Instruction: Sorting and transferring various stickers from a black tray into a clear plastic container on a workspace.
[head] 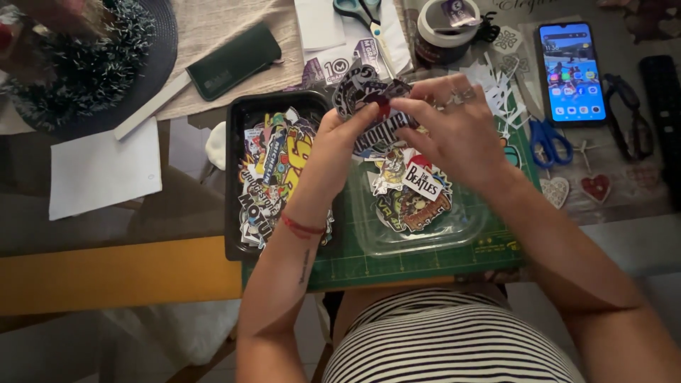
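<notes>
We held a small fanned stack of black-and-white die-cut stickers (pixel 369 99) above the gap between the two containers, raised so the top one could be worked free. Left hand (pixel 339 142) pinched the stack's lower edge, fingers closed on it; right hand (pixel 454 128) gripped the right side, thumb and forefinger closed at the edge, seemingly to peel. Below lay a clear shallow plastic tray (pixel 464 230) with a few stickers, beside it a black plastic tray (pixel 234 177) heaped full, both on a green cutting mat (pixel 425 262) on the tabletop.
</notes>
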